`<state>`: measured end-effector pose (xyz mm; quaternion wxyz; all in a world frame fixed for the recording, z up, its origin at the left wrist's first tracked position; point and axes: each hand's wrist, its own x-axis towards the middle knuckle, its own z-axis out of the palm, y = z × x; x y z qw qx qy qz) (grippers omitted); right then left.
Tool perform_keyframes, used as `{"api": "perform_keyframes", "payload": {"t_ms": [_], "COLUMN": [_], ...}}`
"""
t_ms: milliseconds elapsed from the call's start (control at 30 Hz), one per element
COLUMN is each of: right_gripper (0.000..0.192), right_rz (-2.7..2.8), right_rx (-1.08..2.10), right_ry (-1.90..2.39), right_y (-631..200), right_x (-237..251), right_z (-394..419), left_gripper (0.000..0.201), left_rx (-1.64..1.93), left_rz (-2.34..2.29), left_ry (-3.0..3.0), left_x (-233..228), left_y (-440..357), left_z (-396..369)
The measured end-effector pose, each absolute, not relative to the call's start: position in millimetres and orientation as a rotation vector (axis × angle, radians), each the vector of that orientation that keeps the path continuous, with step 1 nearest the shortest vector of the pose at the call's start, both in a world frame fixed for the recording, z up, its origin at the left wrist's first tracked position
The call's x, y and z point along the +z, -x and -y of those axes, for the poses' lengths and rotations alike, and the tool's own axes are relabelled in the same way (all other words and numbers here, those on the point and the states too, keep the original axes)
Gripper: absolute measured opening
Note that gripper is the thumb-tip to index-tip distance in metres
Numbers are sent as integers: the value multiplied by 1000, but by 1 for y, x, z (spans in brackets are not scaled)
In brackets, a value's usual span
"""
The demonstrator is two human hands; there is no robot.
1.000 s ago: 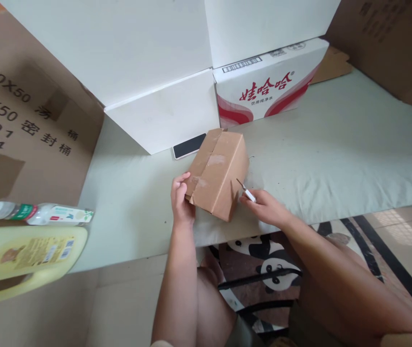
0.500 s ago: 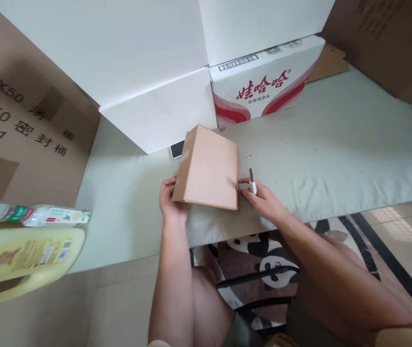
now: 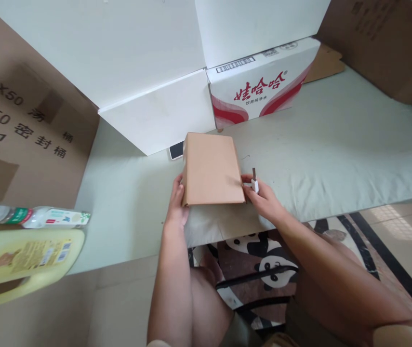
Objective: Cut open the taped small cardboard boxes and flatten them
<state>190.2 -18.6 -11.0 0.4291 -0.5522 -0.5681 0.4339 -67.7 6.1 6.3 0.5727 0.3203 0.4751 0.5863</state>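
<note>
You've got one small cardboard box [image 3: 212, 168] flat on the pale green cloth [image 3: 336, 144], plain brown face up, square in front of you near the cloth's front edge. Your left hand [image 3: 177, 205] is clamped on the box's left near corner, fingers curled up along the side. Your right hand [image 3: 263, 197] presses against the right near corner, and it's pinching one small cutter [image 3: 254, 180] too, white handle in the fingers, short blade pointing up and away, just beside the box's right edge. So both hands are closed around something: left on the box, right on the cutter with the thumb touching cardboard.

Behind the box, one phone [image 3: 176, 150] peeks out, mostly hidden by it. Further back, count them: two plain white cartons [image 3: 155, 115], one stacked on the other, plus a third white one on top of a red-and-white printed carton [image 3: 259, 91]. Off to your left, one clear bottle [image 3: 35, 217] lies on its side, and just below it one yellow jug [image 3: 25, 262]. A big brown printed cardboard sheet [image 3: 21, 125] leans at the left; more brown cardboard [image 3: 390, 48] stands at the far right.
</note>
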Motion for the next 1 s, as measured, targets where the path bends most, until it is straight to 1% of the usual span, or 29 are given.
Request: {"api": "perform_keyframes", "payload": {"t_ms": [133,333,400,467,533,667,767,933,1000], "right_gripper": [40,35,36,36,38,43,46,46,49], "right_rz": [1296,1168,1161,1172,1190,1247,1313,1357,1356], "right_rx": [1120,1120,1140,1141,1150,1185,1179,1147,1164], "right_ry": [1412,1387,1369,1366,1349,1276,1246,1245,1251], "right_y": [-192,-191,-192,-192,-193,-194,-195,-195,-194], "right_x": [-14,-9,-10,-14,-16,-17,-15,-14,-13], "right_z": [17,18,18,18,19,20,21,22,22], "left_gripper": [60,58,64,77,82,70,67,63,61], "left_rx": [1299,1306,1308,1294,1263,1237,1237,1044,1042], "left_rz": [-1140,-1136,-1106,-1058,-1053,-1135,-1226,-1377,-1393], "left_ry": [-808,-946,-950,-928,-927,-933,-901,-857,-866], "left_x": [3,5,8,10,13,18,20,22,21], "left_y": [68,64,64,64,63,60,59,63,65], "left_z": [-7,-5,-4,-3,-2,-3,-4,-3,-2]}}
